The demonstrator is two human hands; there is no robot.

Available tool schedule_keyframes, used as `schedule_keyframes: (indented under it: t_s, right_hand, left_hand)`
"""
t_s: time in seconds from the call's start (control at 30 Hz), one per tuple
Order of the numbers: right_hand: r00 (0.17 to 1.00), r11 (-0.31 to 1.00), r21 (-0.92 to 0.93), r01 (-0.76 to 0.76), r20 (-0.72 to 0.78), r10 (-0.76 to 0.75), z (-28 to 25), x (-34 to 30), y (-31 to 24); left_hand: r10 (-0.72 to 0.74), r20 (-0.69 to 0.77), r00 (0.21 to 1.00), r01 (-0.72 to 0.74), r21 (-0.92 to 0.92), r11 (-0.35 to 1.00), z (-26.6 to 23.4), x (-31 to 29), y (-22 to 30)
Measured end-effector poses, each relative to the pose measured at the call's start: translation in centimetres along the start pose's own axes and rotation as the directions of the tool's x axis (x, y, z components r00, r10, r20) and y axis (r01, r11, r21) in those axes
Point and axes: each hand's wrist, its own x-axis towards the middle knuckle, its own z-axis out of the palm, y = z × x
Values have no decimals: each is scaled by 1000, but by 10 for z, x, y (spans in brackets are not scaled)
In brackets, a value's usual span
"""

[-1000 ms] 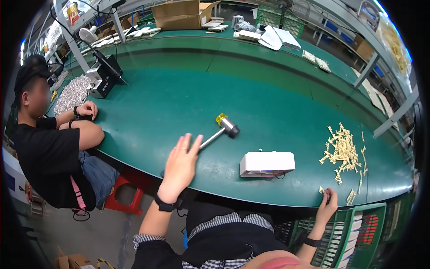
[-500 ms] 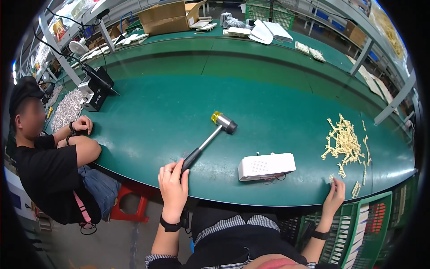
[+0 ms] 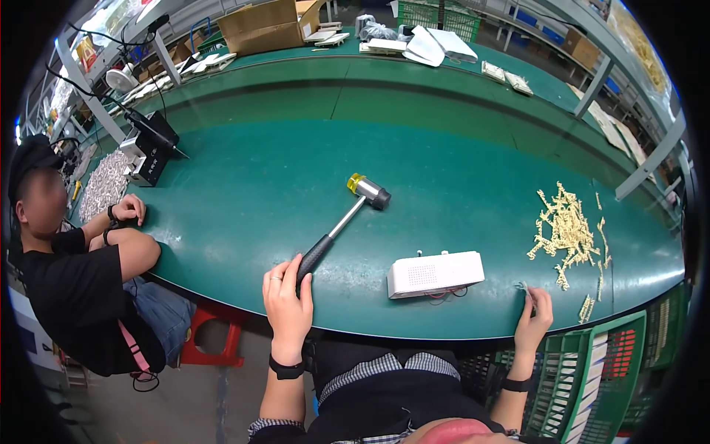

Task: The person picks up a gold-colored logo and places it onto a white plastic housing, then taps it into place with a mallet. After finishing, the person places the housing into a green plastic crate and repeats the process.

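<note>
My left hand (image 3: pixel 287 303) rests at the near edge of the green table (image 3: pixel 444 170) and closes around the black grip of a small hammer (image 3: pixel 347 218). The hammer lies flat, its metal head with a yellow cap pointing away from me. My right hand (image 3: pixel 534 317) sits at the table's edge on the right, fingers pinching a small pale part (image 3: pixel 523 286). A white rectangular box (image 3: pixel 435 273) with red wires under it lies between my hands. A heap of small yellowish parts (image 3: pixel 566 229) is spread beyond my right hand.
A seated person in a black shirt (image 3: pixel 74 274) leans on the table at the left, near a black device (image 3: pixel 150 148) and a pile of silvery parts (image 3: pixel 102 185). Cardboard boxes (image 3: pixel 259 22) and papers line the far side. Green crates (image 3: pixel 621 377) stand by my right.
My left hand dropped from raised and spread above the table to the hammer's handle and closed on it. My right hand shifted slightly along the table edge.
</note>
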Motion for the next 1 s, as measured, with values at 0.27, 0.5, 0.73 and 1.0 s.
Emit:
schedule_keyframes:
  t_s: [0.27, 0.5, 0.73, 1.0]
  right_hand:
    - [992, 988, -119, 101, -62, -109, 0, 2, -3]
    - [995, 996, -84, -9, -99, 1, 3, 3, -1]
    - [997, 996, -83, -32, -71, 26, 1, 1, 10]
    - [998, 998, -66, -1, -58, -3, 2, 4, 0]
  left_hand:
    - [6, -8, 1000, -6, 13, 1000, -2, 3, 4]
    - [1, -11, 1000, -1, 2, 1000, -2, 5, 5]
    - [5, -16, 1000, -5, 1, 1000, 1, 3, 9]
    - [-41, -5, 999, 40, -46, 998, -5, 7, 5]
